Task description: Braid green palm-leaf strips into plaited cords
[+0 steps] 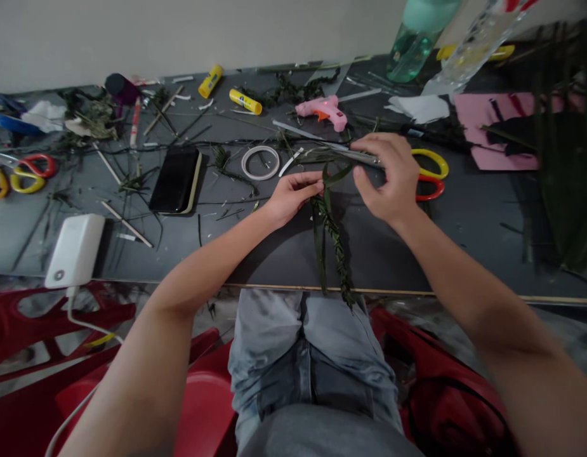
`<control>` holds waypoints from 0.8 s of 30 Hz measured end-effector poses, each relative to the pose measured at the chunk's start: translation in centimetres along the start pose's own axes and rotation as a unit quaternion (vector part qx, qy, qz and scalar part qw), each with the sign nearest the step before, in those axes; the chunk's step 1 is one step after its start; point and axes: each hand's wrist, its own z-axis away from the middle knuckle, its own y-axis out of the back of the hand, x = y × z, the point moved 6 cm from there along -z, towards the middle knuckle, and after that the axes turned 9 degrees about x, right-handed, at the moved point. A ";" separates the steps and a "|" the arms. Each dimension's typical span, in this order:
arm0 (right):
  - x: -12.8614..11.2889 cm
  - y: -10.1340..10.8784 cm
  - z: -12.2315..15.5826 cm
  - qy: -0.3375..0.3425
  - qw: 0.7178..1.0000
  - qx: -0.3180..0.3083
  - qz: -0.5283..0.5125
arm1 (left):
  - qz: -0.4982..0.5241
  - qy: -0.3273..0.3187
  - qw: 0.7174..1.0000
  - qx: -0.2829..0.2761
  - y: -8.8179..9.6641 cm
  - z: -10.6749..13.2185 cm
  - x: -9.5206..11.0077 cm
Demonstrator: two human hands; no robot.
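Observation:
My left hand (pixel 297 195) pinches the top of a green braided leaf strip (pixel 338 244) between thumb and fingers. The braid hangs past the table's front edge, with a loose narrow leaf end beside it and another leaf end pointing right at the top. My right hand (pixel 391 174) is just right of the braid, thumb and fingers apart, with nothing visibly gripped. Behind and partly under it lie scissors (pixel 433 165) with yellow and red handles, their blades pointing left. Whether the fingers touch the blades is hard to tell.
Beyond my hands sit a pink glue gun (pixel 324 111), yellow glue sticks (pixel 245 101) and a tape roll (pixel 260 163). Left are a black phone (pixel 176 181), a white power bank (pixel 75 249) and more scissors (pixel 31 170). A green bottle (pixel 414 47) stands at the back right.

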 end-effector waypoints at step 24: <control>2.3 -3.3 0.5 0.003 0.994 -0.101 -0.045 | -0.068 -0.064 0.996 0.001 -1.0 1.5 2.5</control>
